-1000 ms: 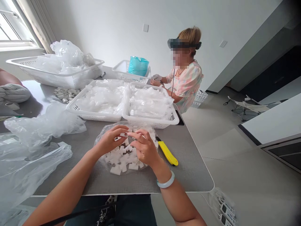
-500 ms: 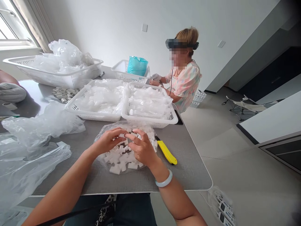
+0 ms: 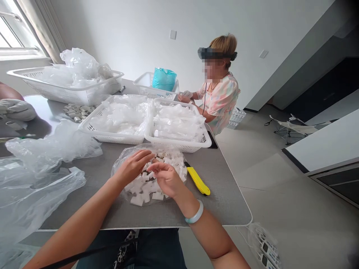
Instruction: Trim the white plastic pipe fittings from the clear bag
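My left hand (image 3: 136,164) is over a clear plastic bag (image 3: 119,157) spread on the table, its fingers stretched out towards the right and its palm hidden. Close beside it, my right hand (image 3: 166,178) points its fingers to the left. The fingers look loosely stretched, with nothing plainly held in them. Beneath both hands lie several short white plastic pipe fittings (image 3: 137,199), heaped on the bag. A yellow utility knife (image 3: 198,181) rests on the table to the right of the heap.
White baskets (image 3: 120,140) (image 3: 179,144) full of clear bags stand behind the heap. Loose plastic bags (image 3: 42,186) cover the left side. Grey-white pipe pieces (image 3: 77,112) lie farther back. A co-worker (image 3: 218,93) sits at the far right; another person's gloved hand (image 3: 18,109) is at left.
My hands were together around a small white fitting. Now they are apart: the left fingers have straightened over the heap, and the right hand has turned and dropped slightly. No fitting shows between them.
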Demonstrator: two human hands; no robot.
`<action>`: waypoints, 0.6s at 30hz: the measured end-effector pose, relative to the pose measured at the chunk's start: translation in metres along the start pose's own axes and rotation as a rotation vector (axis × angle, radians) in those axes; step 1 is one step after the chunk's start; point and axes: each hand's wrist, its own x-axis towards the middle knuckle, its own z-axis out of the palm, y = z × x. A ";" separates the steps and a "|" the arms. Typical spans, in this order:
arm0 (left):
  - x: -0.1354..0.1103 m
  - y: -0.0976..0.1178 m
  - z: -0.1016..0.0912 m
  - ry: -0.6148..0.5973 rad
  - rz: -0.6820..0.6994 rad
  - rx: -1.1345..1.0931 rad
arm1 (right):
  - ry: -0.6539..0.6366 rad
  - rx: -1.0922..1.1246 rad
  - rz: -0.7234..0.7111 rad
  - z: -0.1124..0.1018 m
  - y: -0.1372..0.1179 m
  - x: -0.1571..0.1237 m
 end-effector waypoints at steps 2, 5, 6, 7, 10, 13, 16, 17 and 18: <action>0.001 -0.003 -0.001 0.086 -0.094 -0.021 | 0.102 0.212 0.033 -0.008 -0.004 0.002; 0.004 -0.003 -0.002 0.168 -0.239 -0.118 | 0.319 0.175 0.068 -0.016 -0.008 0.003; 0.005 -0.001 -0.002 0.170 -0.262 -0.161 | 0.375 0.072 0.057 -0.017 -0.008 0.003; 0.006 0.001 -0.002 0.165 -0.266 -0.202 | 0.412 -0.056 0.022 -0.017 -0.007 0.002; 0.009 0.010 -0.002 0.152 -0.223 -0.281 | 0.404 -0.433 -0.156 -0.012 0.000 0.002; 0.010 0.015 -0.004 0.141 -0.180 -0.313 | 0.340 -0.626 -0.256 -0.008 0.010 0.003; 0.009 0.017 -0.006 0.141 -0.169 -0.345 | 0.303 -0.692 -0.252 -0.007 0.018 0.003; 0.009 0.018 -0.006 0.141 -0.174 -0.357 | 0.293 -0.699 -0.245 -0.006 0.020 0.003; 0.009 0.018 -0.007 0.142 -0.183 -0.370 | 0.282 -0.701 -0.237 -0.006 0.022 0.003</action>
